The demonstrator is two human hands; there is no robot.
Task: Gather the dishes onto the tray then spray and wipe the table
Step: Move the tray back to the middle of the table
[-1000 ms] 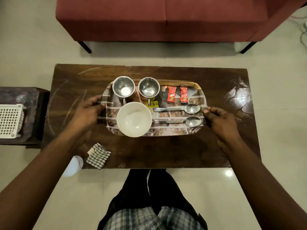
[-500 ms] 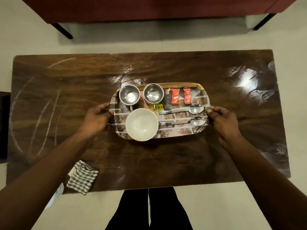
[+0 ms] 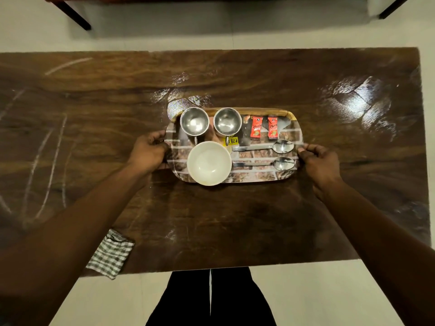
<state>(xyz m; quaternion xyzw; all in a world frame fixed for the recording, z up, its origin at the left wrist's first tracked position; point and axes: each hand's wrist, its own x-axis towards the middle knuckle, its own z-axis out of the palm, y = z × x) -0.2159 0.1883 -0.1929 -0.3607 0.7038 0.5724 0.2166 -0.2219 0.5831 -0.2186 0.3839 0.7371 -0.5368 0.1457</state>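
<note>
Two hands on one tray (image 3: 259,177), centre of frame at the tabletop (image 3: 235,220): left hand (image 3: 148,150) and right hand (image 3: 320,161) each curl round a short end. We judge it stiff and fairly heavy; loose cups (image 3: 194,122), bowl (image 3: 209,163) and spoons (image 3: 282,146) could slide, so carry level.

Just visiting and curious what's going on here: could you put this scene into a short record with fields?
table: dark wood, pale streaks at left
tray: mid-table, held at both short ends
left hand: fingers curled round tray's left end
right hand: fingers curled round tray's right end
on tray: two steel cups, white bowl, two spoons, two red sachets
checked cloth: near-left table edge
</note>
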